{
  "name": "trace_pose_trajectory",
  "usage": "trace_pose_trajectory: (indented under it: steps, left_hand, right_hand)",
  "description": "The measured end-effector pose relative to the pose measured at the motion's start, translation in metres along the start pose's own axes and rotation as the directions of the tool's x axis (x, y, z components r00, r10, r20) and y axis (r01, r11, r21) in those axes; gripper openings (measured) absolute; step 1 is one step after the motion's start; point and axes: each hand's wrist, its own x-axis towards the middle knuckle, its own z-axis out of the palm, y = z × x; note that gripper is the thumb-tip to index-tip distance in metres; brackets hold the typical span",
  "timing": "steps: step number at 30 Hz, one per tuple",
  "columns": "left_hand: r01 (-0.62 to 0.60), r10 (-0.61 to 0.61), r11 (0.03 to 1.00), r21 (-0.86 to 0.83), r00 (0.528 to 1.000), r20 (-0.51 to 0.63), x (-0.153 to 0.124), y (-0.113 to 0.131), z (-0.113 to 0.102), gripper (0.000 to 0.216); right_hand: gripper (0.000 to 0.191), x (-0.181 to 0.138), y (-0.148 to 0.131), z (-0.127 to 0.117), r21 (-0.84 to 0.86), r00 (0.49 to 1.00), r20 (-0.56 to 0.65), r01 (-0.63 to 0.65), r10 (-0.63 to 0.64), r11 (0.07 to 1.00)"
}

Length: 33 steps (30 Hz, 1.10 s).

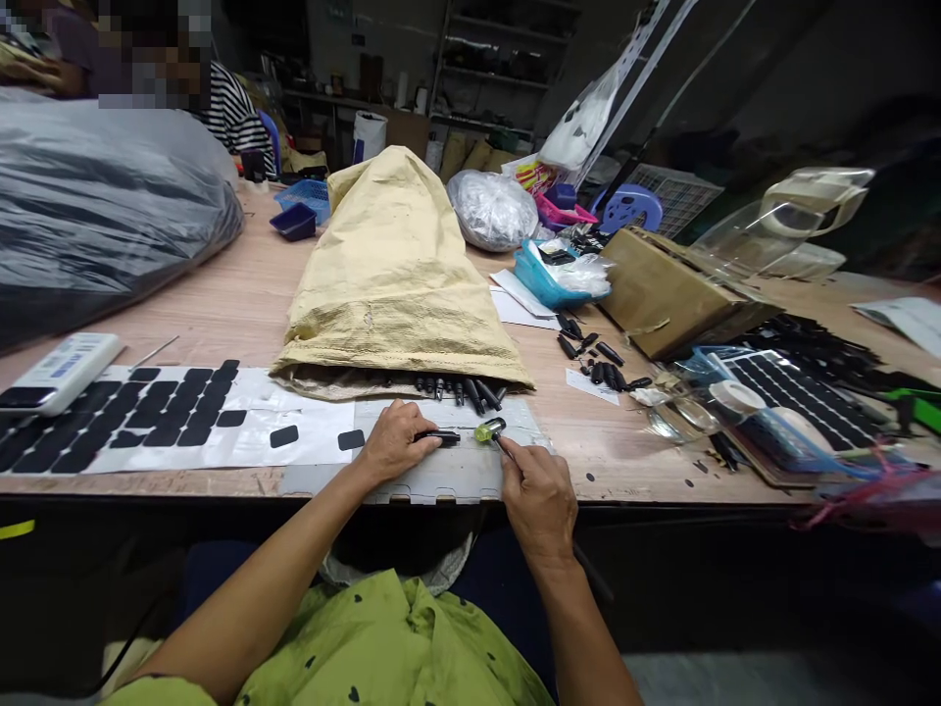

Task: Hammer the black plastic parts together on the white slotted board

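Two hands [397,439] [540,495], one hammer [488,429], one held piece [445,436]

A long table of pale, pinkish wood grain [246,250] is covered, under the grips of the left hand [397,443] and the right hand [540,495], by a flat whitish-grey board [433,482]; just beyond both grips, a large tan woven sack [401,265] is laid, its mouth turned toward them; left of the left grip, a white sheet with black rounded patches [257,397] is spread; beyond the right grip, small black tapered pieces [608,375] are scattered near a brown cardboard box [639,284].
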Motion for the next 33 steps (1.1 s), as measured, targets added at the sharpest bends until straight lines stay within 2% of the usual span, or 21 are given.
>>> trace_pose_trajectory:
  steps: [6,9,12,16,20,25,30,33]
  left_hand:
    - [-0.049,0.050,0.998,-0.035,0.998,0.040,-0.003,0.002,-0.004,0.019]
    - [-0.114,0.123,0.991,-0.069,0.984,0.132,-0.014,0.006,-0.011,0.016]
    - [-0.184,0.203,0.978,-0.095,0.947,0.250,-0.032,0.011,-0.019,0.017]
    - [-0.207,0.216,0.976,-0.066,0.900,0.377,-0.053,0.014,-0.023,0.020]
    - [-0.245,0.215,0.969,0.041,0.909,0.356,-0.062,0.016,-0.018,0.018]
    - [-0.264,0.222,0.962,0.074,0.909,0.352,-0.063,0.017,-0.016,0.020]
    - [-0.248,0.227,0.969,0.014,0.908,0.352,-0.063,0.017,-0.018,0.023]
    - [-0.148,0.171,0.984,-0.095,0.932,0.319,-0.053,0.020,-0.024,0.018]
  right_hand:
    - [0.029,-0.003,0.000,0.006,-0.009,1.000,-0.016,-0.007,0.007,1.000]
    - [0.028,-0.002,-0.002,0.006,-0.013,1.000,-0.027,0.003,-0.003,1.000]
    - [0.029,-0.003,-0.003,0.006,-0.036,0.999,-0.035,0.007,-0.009,0.999]
    - [0.029,-0.004,-0.004,0.007,-0.059,0.998,-0.059,0.007,-0.011,0.998]
    - [0.029,-0.005,-0.003,0.008,-0.066,0.998,-0.061,0.017,-0.021,0.998]
    - [0.029,-0.006,-0.003,0.008,-0.071,0.998,-0.058,0.016,-0.020,0.997]
    - [0.029,-0.006,-0.004,0.007,-0.066,0.998,-0.056,0.010,-0.014,0.998]
    - [0.029,-0.006,-0.004,0.007,-0.068,0.998,-0.055,0.013,-0.017,0.998]
